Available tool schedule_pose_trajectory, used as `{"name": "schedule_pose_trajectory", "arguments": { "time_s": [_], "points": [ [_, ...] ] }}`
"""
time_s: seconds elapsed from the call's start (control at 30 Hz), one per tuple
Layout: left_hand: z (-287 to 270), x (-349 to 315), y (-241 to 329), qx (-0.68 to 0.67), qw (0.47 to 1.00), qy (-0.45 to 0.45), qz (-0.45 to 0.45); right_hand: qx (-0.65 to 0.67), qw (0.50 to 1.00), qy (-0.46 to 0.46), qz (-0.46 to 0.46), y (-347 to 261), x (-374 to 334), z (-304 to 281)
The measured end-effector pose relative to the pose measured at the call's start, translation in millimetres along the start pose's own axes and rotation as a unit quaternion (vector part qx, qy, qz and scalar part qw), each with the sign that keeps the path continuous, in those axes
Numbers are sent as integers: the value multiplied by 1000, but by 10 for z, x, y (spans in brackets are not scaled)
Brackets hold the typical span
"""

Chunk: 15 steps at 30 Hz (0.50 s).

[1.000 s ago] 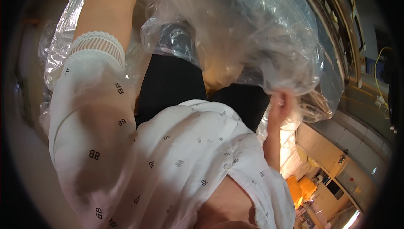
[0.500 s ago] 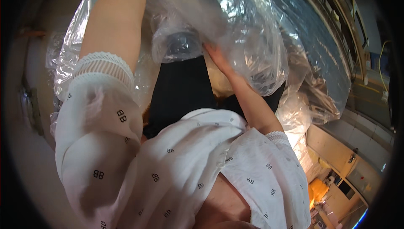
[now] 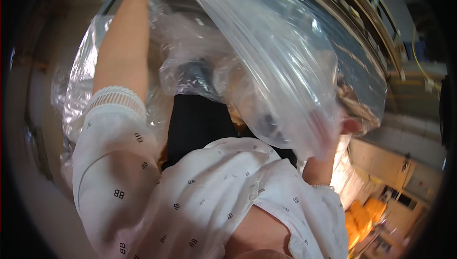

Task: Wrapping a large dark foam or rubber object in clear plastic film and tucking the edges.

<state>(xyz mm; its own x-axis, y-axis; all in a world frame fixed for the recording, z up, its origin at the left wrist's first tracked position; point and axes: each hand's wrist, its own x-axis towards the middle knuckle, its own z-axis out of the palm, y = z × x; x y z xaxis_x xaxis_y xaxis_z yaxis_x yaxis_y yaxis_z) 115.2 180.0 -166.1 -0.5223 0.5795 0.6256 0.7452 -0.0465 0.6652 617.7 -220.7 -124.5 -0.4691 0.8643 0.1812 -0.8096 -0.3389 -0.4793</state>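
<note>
Over the lap: clear film [image 3: 271,59] drawn in long folds from the top edge down to the right hand

Right hand [image 3: 329,137] blurred at the film's lower right, film partly over it, can't tell if its fingers are gripping; left arm [image 3: 124,49] reaches up, left hand cut off, fingers' state can't tell; black trousers [image 3: 197,123] partly under film, orange bundle [image 3: 364,216] lower right

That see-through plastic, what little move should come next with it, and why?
Perhaps the right hand should ease slightly inward and loosen the clear plastic. It looks stretched into long folds running from the top of the picture down toward that blurred hand, so a gentler pull might help avoid tearing.
</note>
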Motion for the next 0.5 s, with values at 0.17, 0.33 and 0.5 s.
{"name": "schedule_pose_trajectory", "arguments": {
  "time_s": [0.17,0.33,0.5],
  "points": [
    [-54,-31,43,-39,997,-63,27,-119,960,124,-221,-923,-367,105],
    [-43,76,-218,-20,999,-31,23,-597,580,467,-296,-279,-475,-88],
    [-25,50,68,-13,996,-64,53,-523,700,457,-166,693,-635,-395]
  ]
}}
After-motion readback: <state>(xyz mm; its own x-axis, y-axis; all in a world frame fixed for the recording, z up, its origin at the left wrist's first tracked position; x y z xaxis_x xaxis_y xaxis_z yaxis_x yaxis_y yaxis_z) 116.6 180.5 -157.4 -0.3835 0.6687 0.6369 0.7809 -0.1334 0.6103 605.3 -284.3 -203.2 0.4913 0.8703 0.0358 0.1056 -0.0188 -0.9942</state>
